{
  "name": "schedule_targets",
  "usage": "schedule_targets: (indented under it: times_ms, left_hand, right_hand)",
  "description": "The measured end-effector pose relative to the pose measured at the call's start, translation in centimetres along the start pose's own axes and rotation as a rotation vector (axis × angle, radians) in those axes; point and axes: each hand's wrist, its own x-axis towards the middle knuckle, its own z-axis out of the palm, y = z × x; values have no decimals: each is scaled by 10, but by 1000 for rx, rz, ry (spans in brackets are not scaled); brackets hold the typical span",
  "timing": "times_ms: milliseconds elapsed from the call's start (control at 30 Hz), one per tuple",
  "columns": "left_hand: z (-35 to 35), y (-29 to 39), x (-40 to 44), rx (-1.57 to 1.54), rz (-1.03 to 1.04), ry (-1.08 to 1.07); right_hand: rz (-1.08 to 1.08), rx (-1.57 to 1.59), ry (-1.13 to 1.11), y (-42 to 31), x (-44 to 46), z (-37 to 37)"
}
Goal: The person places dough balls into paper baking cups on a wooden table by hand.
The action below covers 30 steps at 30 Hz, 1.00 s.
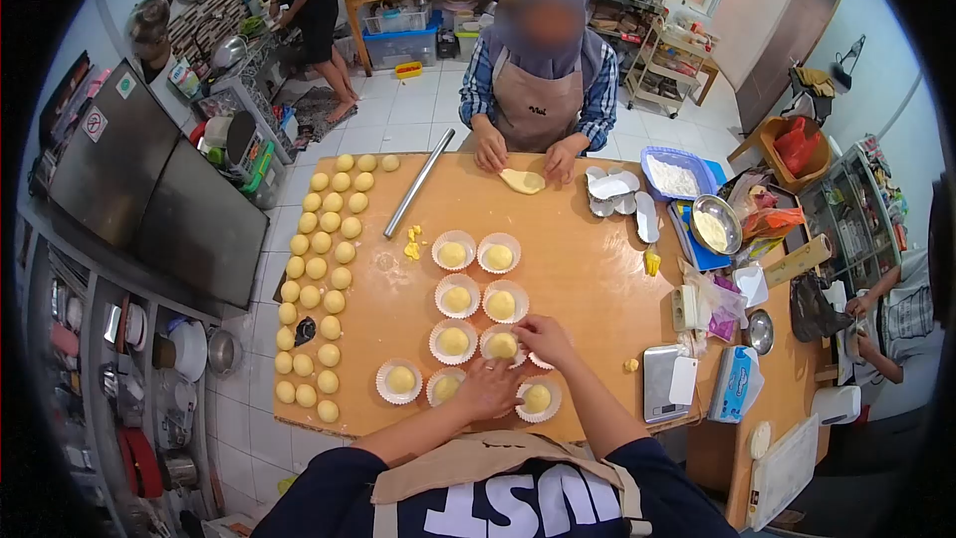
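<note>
Pale yellow dough balls sit in white fluted paper baking cups, grouped in front of me. My left hand (486,388) lies low over the near cups, its fingers stretched forward toward a dough ball (502,345) in its cup. From the right, my right hand (545,340) pinches at the rim of that paper baking cup (486,343); its fingertips are partly hidden. Another cup (541,360) shows partly beneath my right hand. A filled cup (538,400) stands close to my left fingers, on the right. Beside my left wrist is a dough ball (446,388) in a partly covered cup.
Bare dough balls (315,268) line the wooden table's left side, near a metal rolling pin (419,182). Opposite, a person's hands (528,154) handle flattened dough (523,181). A scale (664,385), flour basket (675,177) and steel bowl (716,224) are at right.
</note>
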Motion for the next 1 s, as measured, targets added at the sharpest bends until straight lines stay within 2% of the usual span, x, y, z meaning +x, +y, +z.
schedule_targets:
  times_ms: [33, 133, 233, 267, 367, 400, 467, 567, 667, 767, 867, 1000]
  left_hand:
    - [-7, -3, -8, 54, -84, -38]
    - [0, -22, -28, 144, -104, 99]
    - [-32, -15, -31, 70, -125, -110]
    - [-18, -21, -30, 42, -130, -127]
    - [1, -26, -32, 99, -101, -89]
    - [8, -25, -34, 82, -109, -74]
    - [11, -27, -35, 59, -125, -41]
    - [10, -24, -38, 112, -127, -45]
    - [20, -26, -36, 83, -129, 11]
    - [16, -24, -44, 41, -168, 97]
    - [4, -35, -58, 45, -284, 16]
    - [-16, -45, -87, 1, -330, 61]
  right_hand:
    - [19, -19, -53, -3, 3, 9]
    - [80, -72, -183, 3, 26, 35]
    - [-61, -564, -241, 16, 36, 46]
    - [113, -375, -247, 14, 32, 48]
    - [230, -44, -290, 31, 46, 44]
    - [231, -4, -250, 38, 44, 37]
    - [219, 79, -169, -13, 18, 27]
    - [261, 172, -182, -19, 8, 24]
    - [83, -6, -95, -3, 5, 37]
    - [-254, -421, 34, 7, 2, 48]
    - [-481, -701, 202, 3, 1, 57]
    - [-285, -707, 126, 3, 7, 61]
